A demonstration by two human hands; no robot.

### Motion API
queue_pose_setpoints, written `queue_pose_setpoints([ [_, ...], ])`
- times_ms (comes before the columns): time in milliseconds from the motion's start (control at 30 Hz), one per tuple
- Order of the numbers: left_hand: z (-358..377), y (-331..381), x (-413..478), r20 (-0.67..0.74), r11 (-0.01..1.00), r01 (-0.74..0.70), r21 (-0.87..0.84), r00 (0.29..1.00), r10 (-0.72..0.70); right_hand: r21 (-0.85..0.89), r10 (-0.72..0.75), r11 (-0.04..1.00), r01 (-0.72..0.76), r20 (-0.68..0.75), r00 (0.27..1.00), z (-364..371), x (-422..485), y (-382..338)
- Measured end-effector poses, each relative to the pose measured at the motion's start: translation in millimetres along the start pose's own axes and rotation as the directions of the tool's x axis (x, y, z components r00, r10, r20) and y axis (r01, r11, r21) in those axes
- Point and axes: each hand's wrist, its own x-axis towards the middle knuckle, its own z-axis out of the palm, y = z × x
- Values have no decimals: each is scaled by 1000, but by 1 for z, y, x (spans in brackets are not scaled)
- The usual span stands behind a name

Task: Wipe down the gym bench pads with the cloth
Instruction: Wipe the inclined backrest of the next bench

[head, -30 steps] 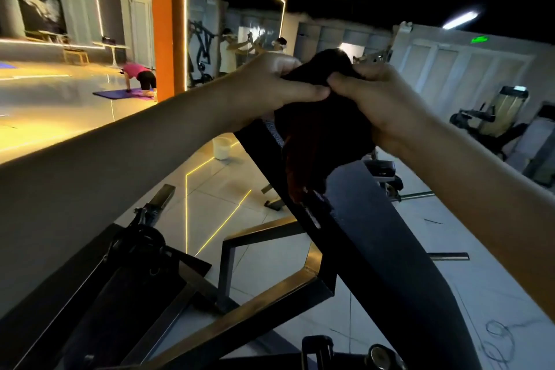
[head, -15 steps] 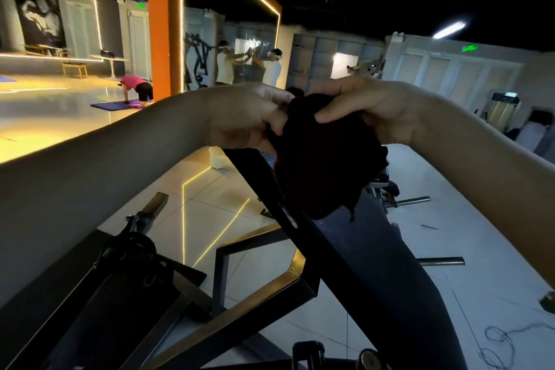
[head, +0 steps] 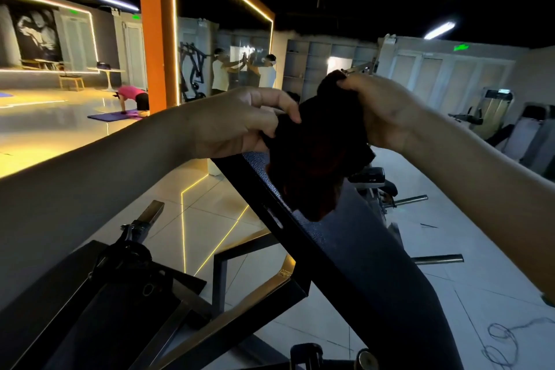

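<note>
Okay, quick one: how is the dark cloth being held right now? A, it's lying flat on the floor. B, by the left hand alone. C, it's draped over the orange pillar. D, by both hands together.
D: the left hand and the right hand both grip the bunched cloth, holding it up by the top end of the slanted bench pad.

Arms outstretched — left hand (head: pixel 240 125), right hand (head: pixel 383 112) both pinching cloth (head: pixel 315 156).
</note>
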Motion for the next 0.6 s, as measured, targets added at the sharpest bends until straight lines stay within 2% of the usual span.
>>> queue_pose_setpoints([
  [167, -6, 3, -2, 213, 994, 105, -14, 972, -100, -52, -101, 994, 100, -27, 994, -6, 0, -8],
  [233, 3, 6, 1, 164, 994, 112, 7, 980, -111, -95, -131, 987, 129, -17, 991, -5, 1, -10],
  [333, 17, 8, 10, -48, 989, 130, 65, 991, -127, -198, -199, 960, 199, 21, 980, -4, 5, -12],
  [367, 20, 8, 12, -49, 982, 158, 103, 987, -154, -270, -229, 935, 229, 29, 973, -5, 7, -12],
  [433, 19, 10, 16, -38, 949, 257, 182, 966, -254, -468, -305, 839, 278, 18, 952, -6, 11, -11],
  [500, 15, 14, 19, -93, 905, 341, 253, 940, -328, -657, -433, 678, 329, 4, 901, -8, 17, -8],
  [600, 20, 11, 27, -248, 905, 364, 220, 918, -309, -750, -639, 493, 441, 31, 769, -4, 18, 1],
])
